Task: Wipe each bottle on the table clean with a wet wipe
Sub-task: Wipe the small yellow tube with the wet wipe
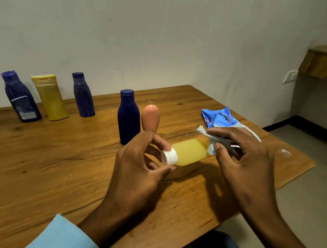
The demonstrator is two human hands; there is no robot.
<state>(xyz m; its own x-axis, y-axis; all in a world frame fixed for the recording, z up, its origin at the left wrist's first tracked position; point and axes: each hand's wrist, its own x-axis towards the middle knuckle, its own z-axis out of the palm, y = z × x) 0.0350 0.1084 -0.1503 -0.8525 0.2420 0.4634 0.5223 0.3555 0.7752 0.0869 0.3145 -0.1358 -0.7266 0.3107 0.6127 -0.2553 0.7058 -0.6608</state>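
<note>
A small yellow bottle [190,151] with a white cap lies sideways above the wooden table [61,166]. My left hand [137,167] pinches it at the cap end. My right hand [241,155] presses a white wet wipe [210,139] against the bottle's base end. Behind my left hand stand a dark blue bottle [128,117] and an orange-pink bottle [150,118]. Along the far left edge stand a dark blue bottle with a label [21,97], a yellow tube bottle [50,98] and a smaller dark blue bottle [83,95].
A blue wet-wipe packet [219,117] lies near the table's right edge, just behind my right hand. The table's right edge and rounded corner [306,164] drop to a grey floor. A wooden shelf [324,62] juts from the wall at the right.
</note>
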